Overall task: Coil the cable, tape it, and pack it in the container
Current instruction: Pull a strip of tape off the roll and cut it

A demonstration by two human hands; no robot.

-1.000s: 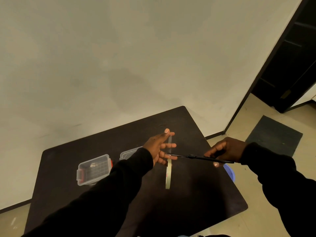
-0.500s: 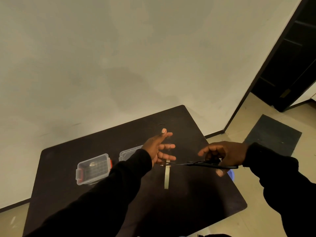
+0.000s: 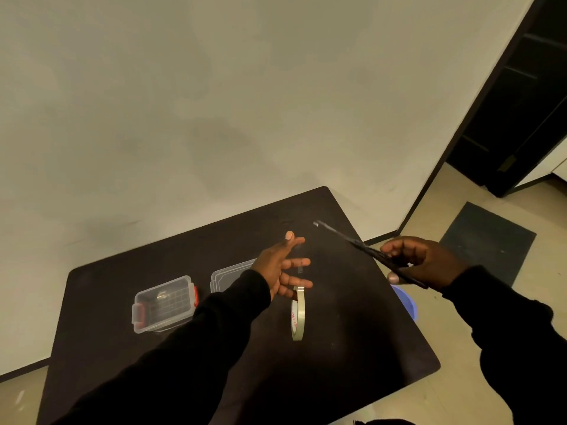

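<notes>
Head view — one frame, two bare hands over a dark surface [image 3: 352, 348].

Risks, as judged:
- The cut tape strip [image 3: 301, 266] clung to the spread left fingers [image 3: 294, 262] and looked thin and clear; it could fold onto itself or stick to a second finger and become useless for binding.
- The tape roll [image 3: 298, 314] hung on edge below the lowest left finger, apparently by its free end only; a small shake could drop it onto the surface or let it roll off.
- The scissors [image 3: 362, 248] pointed up and away toward the wall with the tips raised; a careless return toward the left hand could nick a finger.
- No cable was visible anywhere in the frame, so whether a coil was ready for taping could not be told.

Left hand [image 3: 276, 268]: fingers fanned wide, palm turned inward, gripping nothing firmly — strip and roll end merely adhering.

Right hand [image 3: 420, 262]: fingers curled around the scissor handles, blades closed or nearly so.

Container [image 3: 164, 303]: clear, red latches, open, on the surface left of the left forearm. Its lid [image 3: 228, 276] lay just beside it, partly hidden by the sleeve. A blue object [image 3: 405, 302] showed past the surface's right edge.
</notes>
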